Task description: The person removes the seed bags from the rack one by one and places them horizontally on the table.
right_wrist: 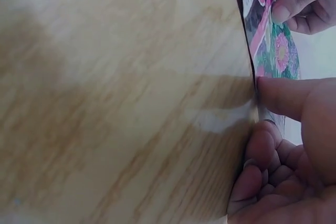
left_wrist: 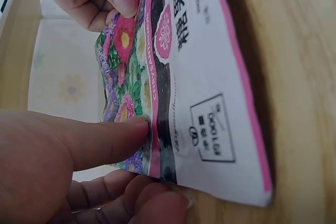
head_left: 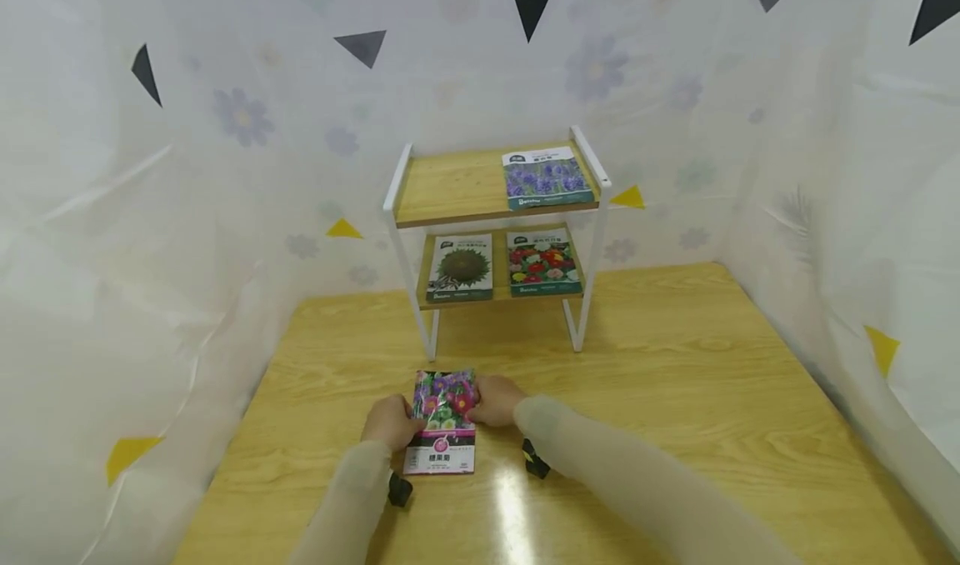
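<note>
A flower seed packet with colourful blooms on its upper half and a white lower panel lies in front of the shelf in the head view. My left hand pinches its left edge, thumb on the printed face and fingers curled under, as the left wrist view shows of the packet. On the opposite edge my right hand pinches the packet, its thumb on the front and fingers tucked behind. The packet's near end sits close over the wooden table.
A two-tier shelf with white metal sides stands behind the packet. A purple-flower packet lies at the right of its top tier. Below lie a sunflower packet and a red-flower packet. Patterned curtains enclose the table.
</note>
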{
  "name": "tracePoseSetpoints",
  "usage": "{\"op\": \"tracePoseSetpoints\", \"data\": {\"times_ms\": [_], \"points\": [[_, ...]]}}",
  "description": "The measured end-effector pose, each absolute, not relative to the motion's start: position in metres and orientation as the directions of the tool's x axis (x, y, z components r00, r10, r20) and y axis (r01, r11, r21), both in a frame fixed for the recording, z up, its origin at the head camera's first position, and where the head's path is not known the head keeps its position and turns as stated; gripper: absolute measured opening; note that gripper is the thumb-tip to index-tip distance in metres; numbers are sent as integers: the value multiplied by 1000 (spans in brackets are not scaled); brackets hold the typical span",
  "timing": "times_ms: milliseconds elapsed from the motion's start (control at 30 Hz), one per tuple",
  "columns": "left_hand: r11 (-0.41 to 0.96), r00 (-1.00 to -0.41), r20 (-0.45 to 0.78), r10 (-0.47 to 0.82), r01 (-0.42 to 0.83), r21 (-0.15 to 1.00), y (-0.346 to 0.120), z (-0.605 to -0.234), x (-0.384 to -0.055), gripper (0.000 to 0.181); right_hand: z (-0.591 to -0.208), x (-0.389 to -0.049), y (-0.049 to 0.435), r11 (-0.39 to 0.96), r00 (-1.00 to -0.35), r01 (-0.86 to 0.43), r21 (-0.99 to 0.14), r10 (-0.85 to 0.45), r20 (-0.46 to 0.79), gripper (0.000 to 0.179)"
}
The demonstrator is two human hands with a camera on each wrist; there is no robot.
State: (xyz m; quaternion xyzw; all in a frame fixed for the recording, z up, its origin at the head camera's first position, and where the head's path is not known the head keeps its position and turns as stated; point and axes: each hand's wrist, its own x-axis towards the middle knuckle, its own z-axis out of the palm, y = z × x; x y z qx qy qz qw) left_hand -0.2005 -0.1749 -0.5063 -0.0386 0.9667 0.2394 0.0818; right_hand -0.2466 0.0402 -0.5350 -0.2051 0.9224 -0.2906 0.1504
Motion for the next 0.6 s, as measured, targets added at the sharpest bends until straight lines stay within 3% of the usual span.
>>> {"op": "tracePoseSetpoints", "data": {"times_ms": [600], "points": [[875,-984,-171,-47,-124,469,-175,-509,-198,31,-541,-251,43,713,-846,-347,-610,-519,-125,18]]}}
